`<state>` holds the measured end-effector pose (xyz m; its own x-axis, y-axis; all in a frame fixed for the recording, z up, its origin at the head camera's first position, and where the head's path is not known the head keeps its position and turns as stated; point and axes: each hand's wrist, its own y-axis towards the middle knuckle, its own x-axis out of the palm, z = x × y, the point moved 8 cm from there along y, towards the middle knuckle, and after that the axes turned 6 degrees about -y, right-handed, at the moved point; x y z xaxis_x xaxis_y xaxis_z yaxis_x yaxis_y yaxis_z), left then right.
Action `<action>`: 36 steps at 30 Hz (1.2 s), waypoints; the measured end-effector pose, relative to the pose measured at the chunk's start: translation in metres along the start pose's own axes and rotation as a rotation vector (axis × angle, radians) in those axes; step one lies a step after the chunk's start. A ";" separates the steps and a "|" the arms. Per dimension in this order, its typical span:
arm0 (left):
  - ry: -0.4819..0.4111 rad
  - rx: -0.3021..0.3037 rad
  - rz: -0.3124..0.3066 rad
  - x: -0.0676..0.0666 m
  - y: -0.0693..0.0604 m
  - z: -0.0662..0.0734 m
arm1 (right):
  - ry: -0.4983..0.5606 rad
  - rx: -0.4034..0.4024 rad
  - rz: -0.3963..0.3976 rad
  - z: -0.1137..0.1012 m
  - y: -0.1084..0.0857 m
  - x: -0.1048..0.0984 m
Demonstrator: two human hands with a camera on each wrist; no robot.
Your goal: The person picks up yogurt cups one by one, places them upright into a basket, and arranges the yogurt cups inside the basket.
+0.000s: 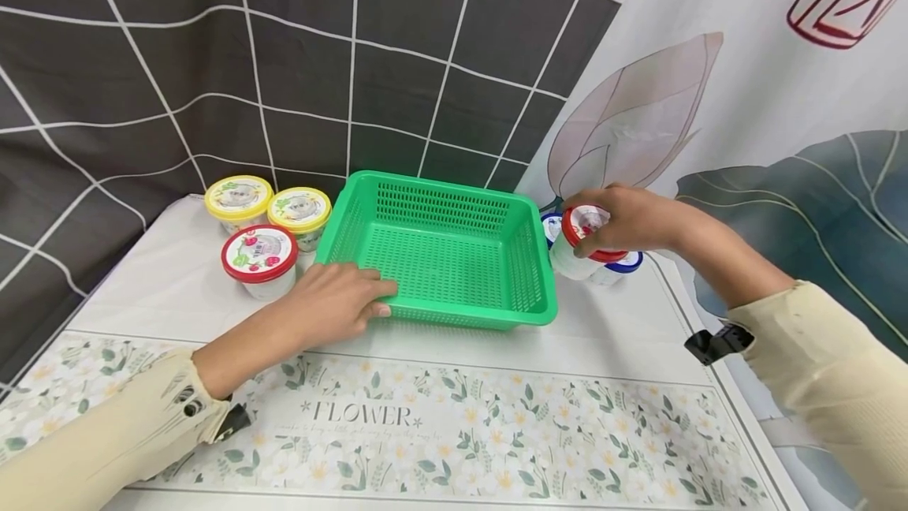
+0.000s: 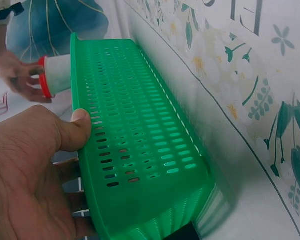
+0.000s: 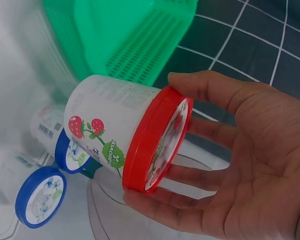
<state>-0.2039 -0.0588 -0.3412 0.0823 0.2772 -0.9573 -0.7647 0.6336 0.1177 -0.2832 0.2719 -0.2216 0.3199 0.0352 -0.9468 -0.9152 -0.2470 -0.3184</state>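
Observation:
My right hand (image 1: pixel 627 219) grips a white tub with a red lid (image 3: pixel 149 137) by the lid's rim; strawberries are printed on its side. The tub is just right of the green plastic basket (image 1: pixel 542 310), in front of two blue-lidded tubs (image 3: pixel 40 197) that stand on the table. My left hand (image 1: pixel 340 302) holds the basket's near-left rim, thumb on the outer side and fingers over the inside, as the left wrist view shows. Nothing lies inside the basket.
Left of the basket stand two yellow-lidded tubs (image 1: pixel 300 210) and another red-lidded tub (image 1: pixel 260 253). A floral cloth strip (image 1: pixel 426 432) runs along the table's front. A dark checked curtain (image 1: pixel 298 61) hangs behind.

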 end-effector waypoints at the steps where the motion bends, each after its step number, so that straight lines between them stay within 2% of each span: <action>1: -0.001 -0.002 -0.001 0.000 0.000 0.000 | 0.002 0.000 -0.002 -0.001 0.001 0.000; 13: -0.001 0.000 0.003 -0.002 -0.001 0.000 | -0.019 -0.039 0.016 -0.019 0.004 -0.006; 36: -0.008 -0.004 -0.004 -0.001 0.001 0.000 | -0.016 -0.103 0.010 -0.053 0.006 0.003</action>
<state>-0.2047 -0.0589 -0.3406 0.0908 0.2804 -0.9556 -0.7671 0.6316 0.1125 -0.2743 0.2191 -0.2240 0.3060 0.0476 -0.9508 -0.8879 -0.3460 -0.3031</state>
